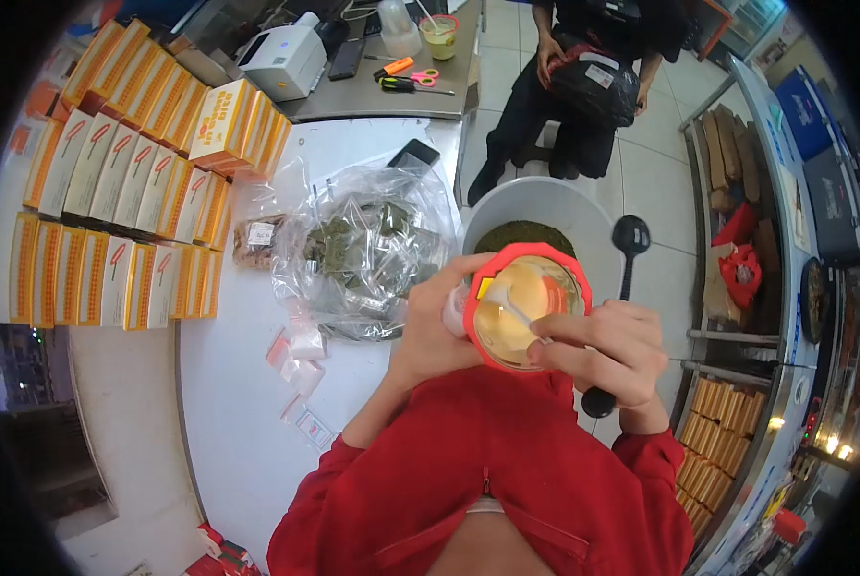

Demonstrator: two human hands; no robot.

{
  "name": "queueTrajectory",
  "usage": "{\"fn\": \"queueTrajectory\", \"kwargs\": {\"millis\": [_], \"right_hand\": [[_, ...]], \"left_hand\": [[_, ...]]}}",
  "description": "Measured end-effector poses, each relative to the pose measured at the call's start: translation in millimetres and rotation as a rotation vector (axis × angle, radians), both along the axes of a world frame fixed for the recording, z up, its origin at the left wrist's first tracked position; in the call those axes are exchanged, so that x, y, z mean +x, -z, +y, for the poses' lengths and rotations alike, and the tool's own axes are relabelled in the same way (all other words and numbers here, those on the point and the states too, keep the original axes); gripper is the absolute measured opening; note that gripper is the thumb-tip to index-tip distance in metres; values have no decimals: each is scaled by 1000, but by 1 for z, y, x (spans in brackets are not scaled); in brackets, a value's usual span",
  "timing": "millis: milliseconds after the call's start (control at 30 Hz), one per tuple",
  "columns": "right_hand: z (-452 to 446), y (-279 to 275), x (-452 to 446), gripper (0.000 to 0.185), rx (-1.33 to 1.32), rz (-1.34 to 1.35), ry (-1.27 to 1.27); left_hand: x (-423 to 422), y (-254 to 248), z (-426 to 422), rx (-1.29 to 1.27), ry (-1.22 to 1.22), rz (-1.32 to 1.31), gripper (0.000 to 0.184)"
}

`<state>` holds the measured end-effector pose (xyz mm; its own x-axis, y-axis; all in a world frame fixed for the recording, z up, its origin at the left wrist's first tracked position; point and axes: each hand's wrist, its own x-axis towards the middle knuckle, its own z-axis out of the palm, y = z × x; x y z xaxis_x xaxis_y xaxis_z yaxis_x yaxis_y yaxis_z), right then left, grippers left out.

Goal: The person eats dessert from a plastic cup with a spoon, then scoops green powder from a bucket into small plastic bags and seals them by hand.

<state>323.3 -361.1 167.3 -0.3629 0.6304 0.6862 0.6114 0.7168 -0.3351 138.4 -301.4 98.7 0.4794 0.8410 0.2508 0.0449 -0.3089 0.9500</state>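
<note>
Close to the chest, my left hand [436,324] is wrapped round a clear cup [507,353] with a red rim and pale yellow contents. My right hand [610,351] pinches a thin translucent spoon [512,305] that dips into the cup, and also holds a long black spoon [629,252] whose bowl points away from me. Behind the cup stands a large pale bucket [583,206] with dark green matter inside. To its left, a clear plastic bag [377,250] of dark green leafy matter lies on the white table [247,403].
Stacked orange and white boxes [122,182] fill the table's left. A phone [413,155], a white printer [284,60], scissors [418,77] and another red-rimmed cup [439,38] lie farther back. Beyond the bucket sits a person [564,96] holding a black bag. Shelves [737,336] line the right.
</note>
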Motion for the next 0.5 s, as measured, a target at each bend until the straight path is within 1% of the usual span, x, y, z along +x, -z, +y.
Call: {"fn": "queueTrajectory", "kwargs": {"millis": [33, 100, 133, 200, 233, 300, 433, 500], "right_hand": [[1, 0, 1, 18, 10, -4, -9], [2, -2, 8, 19, -18, -51, 86], [1, -1, 10, 19, -9, -57, 81], [-3, 0, 13, 20, -138, 42, 57], [-3, 0, 12, 20, -133, 38, 55], [-1, 0, 8, 20, -242, 146, -33], [10, 11, 5, 19, -183, 130, -30], [14, 14, 8, 19, -71, 66, 58]], "left_hand": [[0, 1, 1, -26, 7, -34, 68], [-2, 2, 3, -6, 6, -49, 68], [-4, 2, 3, -15, -1, -22, 69], [-4, 2, 4, -18, -10, 0, 69], [-4, 3, 5, -5, -10, 3, 69], [-3, 6, 5, 9, -10, 2, 69], [1, 4, 9, 26, 2, 22, 69], [2, 3, 10, 39, -7, 47, 69]]}}
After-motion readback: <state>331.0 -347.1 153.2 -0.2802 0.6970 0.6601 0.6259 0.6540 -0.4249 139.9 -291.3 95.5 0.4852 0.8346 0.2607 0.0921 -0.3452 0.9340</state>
